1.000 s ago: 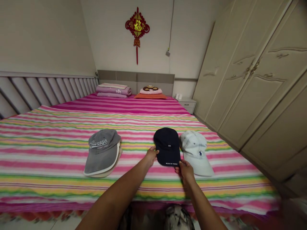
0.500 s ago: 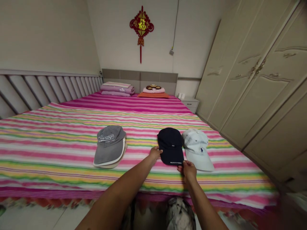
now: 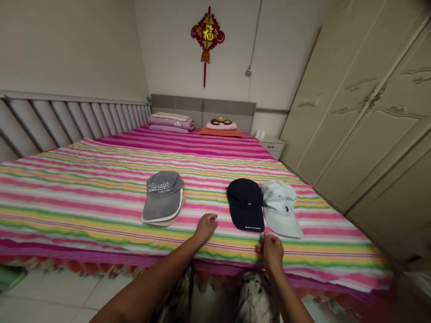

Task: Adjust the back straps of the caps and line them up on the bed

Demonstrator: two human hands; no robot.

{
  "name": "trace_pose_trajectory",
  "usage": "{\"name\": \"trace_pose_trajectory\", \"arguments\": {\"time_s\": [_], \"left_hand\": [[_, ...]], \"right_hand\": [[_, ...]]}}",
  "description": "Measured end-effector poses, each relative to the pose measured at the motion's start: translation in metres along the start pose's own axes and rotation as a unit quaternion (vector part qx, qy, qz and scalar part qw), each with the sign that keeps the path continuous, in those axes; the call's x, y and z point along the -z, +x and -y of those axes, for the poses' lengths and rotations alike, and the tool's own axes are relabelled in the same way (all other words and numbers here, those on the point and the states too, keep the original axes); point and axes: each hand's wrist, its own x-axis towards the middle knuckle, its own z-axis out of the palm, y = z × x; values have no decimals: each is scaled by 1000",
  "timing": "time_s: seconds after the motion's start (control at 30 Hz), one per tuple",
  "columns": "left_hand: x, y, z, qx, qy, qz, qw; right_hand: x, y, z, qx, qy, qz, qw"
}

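A navy cap lies on the striped bed cover, its brim towards me with small white lettering at the edge. Touching its right side is a pale tie-dye cap with a small dark emblem. Further left, a grey cap with white script rests on top of a beige one, of which only the edge shows. My left hand hovers between the grey and navy caps, fingers curled together around nothing. Just below the navy brim is my right hand, empty, its thumb and forefinger slightly apart.
Folded bedding and an orange pillow are stacked by the headboard. A railing runs along the left; a wardrobe and a nightstand stand on the right. The bed's near edge lies before my knees.
Both hands have let go of the navy cap. My left hand has drawn back to the left and towards me; my right hand has come down off the brim. The view has shifted slightly.
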Motion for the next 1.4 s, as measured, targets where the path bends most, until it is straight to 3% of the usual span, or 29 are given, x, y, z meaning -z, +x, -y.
{"name": "trace_pose_trajectory", "arguments": {"time_s": [0.1, 0.2, 0.33, 0.43, 0.6, 0.9, 1.07, 1.23, 1.4], "left_hand": [[54, -32, -5, 26, -16, -9, 999], [101, -59, -13, 59, -57, -47, 996], [136, -69, -26, 51, -158, -120, 979], [144, -57, -39, 49, -226, -160, 960], [139, -31, -58, 65, -297, -193, 933], [141, -20, -78, 1, -398, -181, 899], [161, -21, -83, -30, -382, -216, 898], [187, -28, -80, 22, -307, -263, 914], [205, -42, -74, 7, -246, -379, 892]], "right_hand": [[12, -35, -6, 36, -72, 26, 996], [26, -68, -17, 79, -179, 99, 976], [35, -91, -33, 128, -292, 173, 932], [32, -97, -41, 131, -310, 206, 919], [21, -104, -45, 102, -301, 220, 922], [9, -112, -39, 33, -266, 239, 933], [5, -106, -48, 32, -266, 255, 929], [3, -105, -55, 41, -283, 270, 920], [4, -109, -64, 35, -282, 286, 915]]}}
